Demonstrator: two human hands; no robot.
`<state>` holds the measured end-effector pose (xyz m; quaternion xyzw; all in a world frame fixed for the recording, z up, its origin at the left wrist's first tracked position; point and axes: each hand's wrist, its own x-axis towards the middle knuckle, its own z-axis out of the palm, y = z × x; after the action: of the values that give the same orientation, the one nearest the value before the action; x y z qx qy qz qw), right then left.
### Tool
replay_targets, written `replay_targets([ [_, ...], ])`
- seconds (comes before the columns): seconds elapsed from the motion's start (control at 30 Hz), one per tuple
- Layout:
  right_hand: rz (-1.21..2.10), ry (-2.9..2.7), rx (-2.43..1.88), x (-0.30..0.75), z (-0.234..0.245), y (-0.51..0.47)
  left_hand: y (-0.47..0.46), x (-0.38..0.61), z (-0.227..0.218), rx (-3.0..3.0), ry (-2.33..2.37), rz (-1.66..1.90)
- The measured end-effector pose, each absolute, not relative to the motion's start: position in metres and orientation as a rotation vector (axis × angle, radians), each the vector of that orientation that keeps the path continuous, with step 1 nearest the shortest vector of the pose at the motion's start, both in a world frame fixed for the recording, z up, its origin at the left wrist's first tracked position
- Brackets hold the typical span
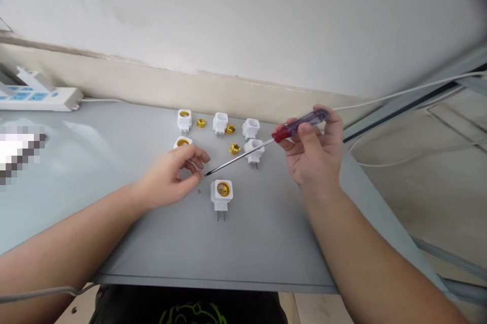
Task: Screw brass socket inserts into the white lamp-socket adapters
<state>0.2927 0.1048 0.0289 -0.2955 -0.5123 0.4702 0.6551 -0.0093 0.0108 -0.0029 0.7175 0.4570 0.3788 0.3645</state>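
My right hand [314, 149] grips a screwdriver [281, 134] by its clear purple and red handle; the metal shaft slants down left to a tip near my left fingers. My left hand [175, 174] hovers over the grey table [190, 248] with fingers curled in a pinch near the tip; what they hold is too small to name. A white plug-in lamp socket [221, 194] with a brass insert stands just right of that hand. A tiny screw [199, 191] lies beside it. Several more white sockets [220, 122] and loose brass threaded rings [235, 149] sit behind.
A white power strip [38, 98] lies at the far left against the wall. A white cable [399, 93] runs along the right behind the table. The table's front edge is close to my body; floor shows at right.
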Motion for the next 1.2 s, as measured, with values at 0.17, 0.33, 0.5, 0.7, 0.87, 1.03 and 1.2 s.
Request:
replay_targets([
  [0.17,1.07,-1.078,-0.654,0.2945,0.03,0.1081,0.0109,-0.0074,-0.0075,1.855,1.128,0.926],
  [0.33,1.071,-1.065,-0.655,0.2934,0.0314,0.1075,0.0128,-0.0054,-0.0081,1.785,1.131,0.969],
  [0.5,1.035,-1.101,-0.612,0.2997,0.0347,0.1084,0.0127,-0.0066,-0.0033,1.708,1.223,0.956],
  [0.7,1.025,-1.117,-0.602,0.2994,0.0353,0.1057,0.0105,-0.0028,-0.0003,1.692,1.164,1.009],
  [0.87,1.032,-1.106,-0.61,0.2961,0.0352,0.1041,0.0094,-0.0009,-0.0005,1.673,1.147,0.997],
  [1.03,1.025,-1.135,-0.598,0.2976,0.035,0.1023,0.0102,-0.0008,-0.0027,1.671,1.163,0.99],
  [1.2,1.025,-1.147,-0.583,0.2979,0.0358,0.1008,0.0113,-0.0013,-0.0043,1.698,1.17,0.999],
])
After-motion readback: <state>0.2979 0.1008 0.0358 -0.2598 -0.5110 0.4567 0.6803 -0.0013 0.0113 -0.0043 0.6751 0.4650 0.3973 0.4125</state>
